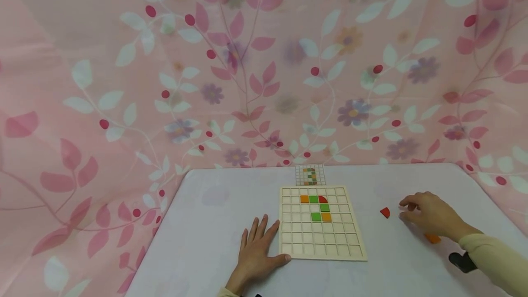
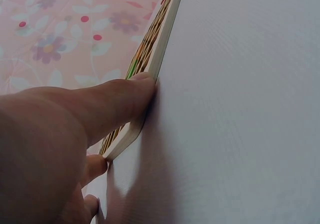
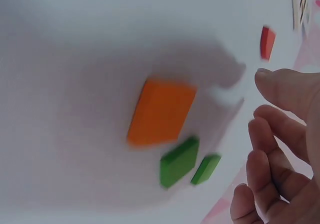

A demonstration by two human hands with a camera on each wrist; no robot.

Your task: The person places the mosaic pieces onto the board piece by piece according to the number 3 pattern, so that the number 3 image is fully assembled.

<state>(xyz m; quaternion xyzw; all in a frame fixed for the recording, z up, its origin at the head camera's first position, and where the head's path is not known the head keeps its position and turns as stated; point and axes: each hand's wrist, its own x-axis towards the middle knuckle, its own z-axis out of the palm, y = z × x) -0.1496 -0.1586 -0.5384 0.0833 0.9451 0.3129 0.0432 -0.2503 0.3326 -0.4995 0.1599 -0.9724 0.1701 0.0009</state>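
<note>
A pale gridded board (image 1: 317, 237) lies on the table, with orange, green and red tiles set in several of its upper squares. My left hand (image 1: 255, 251) lies along its left side, fingers extended, the thumb touching the near left corner. In the left wrist view the thumb (image 2: 120, 101) presses against the board's edge (image 2: 162, 39). Over the table to the right hovers my right hand (image 1: 433, 217), its fingers loosely bent with nothing between them. Just left of its fingertips is a loose red quarter-round piece (image 1: 385, 213). Below that hand lies an orange square tile (image 3: 162, 111).
Two green tiles (image 3: 180, 162) lie beside the orange one in the right wrist view. A small printed grid card (image 1: 310, 175) with a coloured pattern lies behind the board. A dark object (image 1: 462, 262) shows by the right sleeve. Flowered pink cloth (image 1: 247, 81) hangs behind the white table.
</note>
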